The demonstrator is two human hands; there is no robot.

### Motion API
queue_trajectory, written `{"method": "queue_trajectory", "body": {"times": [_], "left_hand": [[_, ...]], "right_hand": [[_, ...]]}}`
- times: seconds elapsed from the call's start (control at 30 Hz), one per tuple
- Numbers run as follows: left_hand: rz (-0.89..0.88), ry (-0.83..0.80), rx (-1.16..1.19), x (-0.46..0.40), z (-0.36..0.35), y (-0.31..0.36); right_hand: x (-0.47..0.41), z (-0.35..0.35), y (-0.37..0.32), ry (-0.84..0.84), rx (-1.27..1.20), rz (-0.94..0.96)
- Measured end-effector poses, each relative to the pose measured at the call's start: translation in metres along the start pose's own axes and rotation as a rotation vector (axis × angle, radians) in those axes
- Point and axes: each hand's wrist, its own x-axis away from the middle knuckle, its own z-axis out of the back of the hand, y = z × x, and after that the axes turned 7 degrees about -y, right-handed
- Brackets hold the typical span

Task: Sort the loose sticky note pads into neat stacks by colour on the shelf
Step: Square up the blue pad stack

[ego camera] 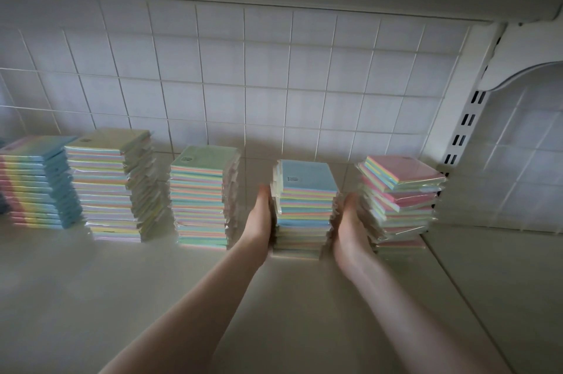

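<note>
Five stacks of wrapped sticky note pads are standing in a row on the shelf (213, 297), in front of a white tiled wall (243, 69). From the left: a blue-topped stack (39, 184) with blue sides, a pale yellow-topped stack (112, 188) leaning a little, a green-topped stack (202, 200), a second blue-topped stack (304, 209), and a pink-topped stack (399, 200) whose upper pads are sitting skewed. Both hands are reaching to the second blue-topped stack: the left hand (259, 221) is pressing flat against its left side, and the right hand (350, 227) is pressing flat against its right side, squeezed between that stack and the pink-topped one. The grip of each hand is wide, fingers straight along the pads' edges, curling round nothing. At the right a slotted white shelf upright (466, 121) is standing just behind the pink-topped stack.
</note>
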Motion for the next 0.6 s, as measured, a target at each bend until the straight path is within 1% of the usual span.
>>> {"method": "queue_trajectory", "body": {"times": [0.17, 0.27, 0.33, 0.4, 0.47, 0.53, 0.6], "left_hand": [[0.008, 0.059, 0.029, 0.003, -0.004, -0.004], [0.011, 0.070, 0.027, 0.003, -0.004, -0.005], [0.023, 0.056, 0.020, 0.002, -0.003, -0.005], [0.022, 0.045, 0.019, 0.001, -0.002, -0.004], [0.010, 0.025, 0.007, -0.002, 0.002, -0.004], [-0.043, 0.012, 0.006, -0.003, 0.003, -0.004], [-0.136, -0.057, 0.032, 0.001, 0.001, -0.001]], "right_hand": [[0.014, -0.017, 0.006, -0.079, 0.056, -0.116], [0.017, -0.014, 0.000, -0.050, 0.142, -0.040], [0.018, -0.016, 0.003, -0.005, 0.175, -0.043], [0.017, -0.020, 0.007, -0.008, 0.143, -0.061], [0.018, -0.022, 0.006, -0.057, 0.092, -0.057], [0.019, -0.017, 0.001, -0.075, 0.099, -0.074], [0.021, -0.014, -0.007, -0.059, 0.079, -0.047]]}}
